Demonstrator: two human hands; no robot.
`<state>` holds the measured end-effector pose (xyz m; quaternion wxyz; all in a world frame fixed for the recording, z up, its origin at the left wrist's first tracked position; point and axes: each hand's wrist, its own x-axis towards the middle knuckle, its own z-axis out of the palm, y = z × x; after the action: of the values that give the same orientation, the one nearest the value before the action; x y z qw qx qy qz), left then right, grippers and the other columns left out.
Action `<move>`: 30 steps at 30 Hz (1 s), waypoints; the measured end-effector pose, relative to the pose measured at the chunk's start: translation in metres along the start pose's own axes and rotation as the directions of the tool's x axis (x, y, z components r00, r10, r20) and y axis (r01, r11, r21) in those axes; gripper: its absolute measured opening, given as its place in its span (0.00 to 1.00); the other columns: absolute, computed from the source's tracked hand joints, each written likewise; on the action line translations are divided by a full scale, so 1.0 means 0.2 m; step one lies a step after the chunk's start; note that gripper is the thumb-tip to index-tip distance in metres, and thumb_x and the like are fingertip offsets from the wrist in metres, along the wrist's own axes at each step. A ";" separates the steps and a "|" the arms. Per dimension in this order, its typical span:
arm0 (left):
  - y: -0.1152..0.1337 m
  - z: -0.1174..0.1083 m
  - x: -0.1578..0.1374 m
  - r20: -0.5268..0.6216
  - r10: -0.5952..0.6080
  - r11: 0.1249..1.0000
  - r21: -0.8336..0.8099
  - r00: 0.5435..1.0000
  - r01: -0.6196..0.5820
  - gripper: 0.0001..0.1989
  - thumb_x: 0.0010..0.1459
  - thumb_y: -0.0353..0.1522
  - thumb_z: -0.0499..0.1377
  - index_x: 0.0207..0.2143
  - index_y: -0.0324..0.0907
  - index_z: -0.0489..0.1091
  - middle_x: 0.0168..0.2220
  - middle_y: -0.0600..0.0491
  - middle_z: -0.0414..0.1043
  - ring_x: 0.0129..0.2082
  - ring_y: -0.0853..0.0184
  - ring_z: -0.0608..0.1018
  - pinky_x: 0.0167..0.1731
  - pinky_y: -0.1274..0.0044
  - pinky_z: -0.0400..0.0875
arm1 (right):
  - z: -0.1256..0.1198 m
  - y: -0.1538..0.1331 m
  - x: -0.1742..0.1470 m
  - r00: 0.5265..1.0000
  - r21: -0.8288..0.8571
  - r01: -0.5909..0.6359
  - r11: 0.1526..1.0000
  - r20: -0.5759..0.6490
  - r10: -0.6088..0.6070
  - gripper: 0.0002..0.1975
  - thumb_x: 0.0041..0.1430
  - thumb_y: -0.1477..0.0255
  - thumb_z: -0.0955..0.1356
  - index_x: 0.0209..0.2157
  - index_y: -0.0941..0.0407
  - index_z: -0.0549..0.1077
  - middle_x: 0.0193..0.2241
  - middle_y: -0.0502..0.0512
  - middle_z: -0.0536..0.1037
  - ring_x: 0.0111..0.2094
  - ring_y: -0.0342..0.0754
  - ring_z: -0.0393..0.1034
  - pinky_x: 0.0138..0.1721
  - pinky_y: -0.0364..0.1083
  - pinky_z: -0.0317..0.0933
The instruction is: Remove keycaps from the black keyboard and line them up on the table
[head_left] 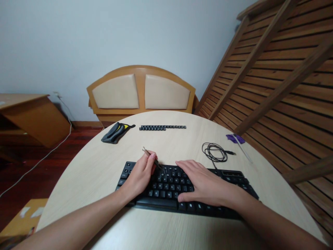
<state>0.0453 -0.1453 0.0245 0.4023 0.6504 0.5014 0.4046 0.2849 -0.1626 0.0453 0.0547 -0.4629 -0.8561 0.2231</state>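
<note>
A black keyboard (157, 204) lies near the front of the round table. My left hand (140, 175) is closed around a slim keycap puller (147, 152), its forked end pointing up and away. The puller's thin wire end reaches down to the upper key rows, left of the middle. Spread across the keyboard's right part, my right hand (201, 180) rests with its thumb apart from its fingers and holds nothing. Several loose black keycaps (153, 127) stand in rows farther back on the table.
A dark grey and yellow cloth pouch (116, 133) lies at the back left. Right of the keyboard's far edge sits its coiled cable (215, 152). Beyond it are a purple cloth (236, 139) and a thin white stick (242, 148). Wooden slats (281, 80) lean at the right.
</note>
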 end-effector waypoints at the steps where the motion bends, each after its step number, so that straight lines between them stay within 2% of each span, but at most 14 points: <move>1: 0.00 0.00 0.00 0.002 -0.001 1.000 0.003 1.000 0.001 0.16 0.69 0.42 0.44 0.35 0.42 0.62 0.25 0.59 0.59 0.26 0.68 0.64 0.29 0.76 0.59 | 0.01 0.00 0.00 1.000 -0.005 -0.001 1.000 -0.013 0.001 0.51 0.47 0.44 0.70 0.64 0.61 0.58 0.62 0.67 0.62 0.61 0.64 0.55 0.62 0.60 0.50; 10: 0.07 -0.01 -0.03 -0.025 0.068 0.998 -0.001 0.997 -0.068 0.16 0.69 0.41 0.44 0.35 0.42 0.62 0.24 0.59 0.59 0.25 0.69 0.64 0.29 0.76 0.60 | 0.07 -0.03 0.06 0.985 -0.024 0.117 0.993 -0.126 -0.119 0.43 0.49 0.48 0.72 0.60 0.58 0.62 0.58 0.62 0.66 0.58 0.59 0.58 0.60 0.57 0.53; 19: 0.02 0.02 -0.03 -0.015 0.045 0.996 -0.072 0.999 -0.046 0.16 0.69 0.42 0.44 0.34 0.43 0.63 0.22 0.60 0.57 0.23 0.69 0.62 0.27 0.76 0.59 | 0.09 -0.06 0.07 0.953 -0.035 0.198 0.980 -0.226 -0.201 0.34 0.54 0.55 0.71 0.58 0.57 0.65 0.55 0.59 0.70 0.56 0.56 0.60 0.59 0.56 0.55; 24: 0.00 0.02 -0.02 -0.039 0.018 0.990 -0.140 0.999 -0.024 0.17 0.68 0.44 0.44 0.36 0.43 0.63 0.22 0.60 0.56 0.23 0.69 0.61 0.25 0.77 0.57 | 0.08 -0.07 0.08 0.939 -0.024 0.257 0.966 -0.232 -0.255 0.26 0.58 0.60 0.70 0.55 0.55 0.69 0.54 0.59 0.71 0.56 0.54 0.61 0.58 0.55 0.57; 30: 0.00 0.02 -0.01 -0.071 -0.004 0.988 -0.155 0.997 -0.007 0.18 0.68 0.45 0.45 0.36 0.42 0.63 0.22 0.60 0.56 0.22 0.69 0.61 0.24 0.77 0.56 | 0.01 -0.10 0.13 0.953 -0.058 0.245 0.968 -0.169 -0.251 0.15 0.62 0.66 0.67 0.48 0.57 0.74 0.44 0.59 0.77 0.48 0.53 0.67 0.52 0.53 0.61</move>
<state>0.0490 -0.1486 0.0216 0.4333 0.6026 0.4817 0.4659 0.2541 -0.1515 0.0502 0.1490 -0.3705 -0.9032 0.1572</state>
